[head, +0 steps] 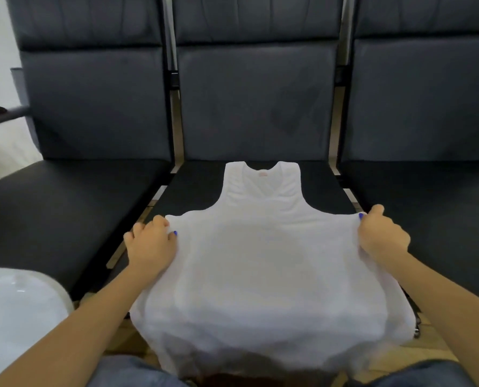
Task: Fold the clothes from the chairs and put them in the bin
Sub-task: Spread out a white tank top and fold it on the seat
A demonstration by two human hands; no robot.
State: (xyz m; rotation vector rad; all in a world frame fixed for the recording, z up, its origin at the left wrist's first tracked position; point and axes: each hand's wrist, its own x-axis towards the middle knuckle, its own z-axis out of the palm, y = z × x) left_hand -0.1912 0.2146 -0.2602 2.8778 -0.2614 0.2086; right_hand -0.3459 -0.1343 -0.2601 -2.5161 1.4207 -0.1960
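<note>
The left chair seat (65, 208) and right chair seat (433, 208) lie bare; backrests (255, 101) wall off the far side.

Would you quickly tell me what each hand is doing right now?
Left hand: grips the left edge of the white tank top.
Right hand: grips its right edge.

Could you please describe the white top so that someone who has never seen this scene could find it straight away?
Three dark chairs stand in a row; look at the middle chair. Spread flat over its seat, hem hanging off the front edge, lies the white top, with the left hand and right hand gripping its sides. It is sleeveless with a scooped neck, the only garment on the chairs.
</note>
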